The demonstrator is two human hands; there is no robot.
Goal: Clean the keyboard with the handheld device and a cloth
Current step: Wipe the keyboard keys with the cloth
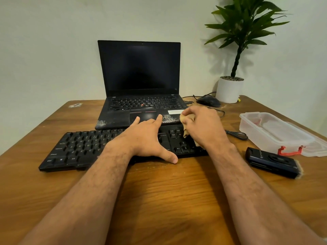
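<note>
A black keyboard [85, 147] lies across the wooden table in front of an open laptop. My left hand [146, 138] rests flat on the keyboard's middle, fingers straight, thumb at its front edge. My right hand [203, 126] grips a tan cloth [185, 124] bunched over the keyboard's right end, near the laptop's front right corner. The black handheld device [272, 162] lies on the table to the right, a brush tip at its near end, untouched.
The black laptop [139, 85] has white dust on its palm rest. A clear plastic box [276, 131] with a red latch stands at the right. A black mouse [208, 101], cables and a potted plant [230, 89] sit at the back right. Crumbs speckle the table [159, 191].
</note>
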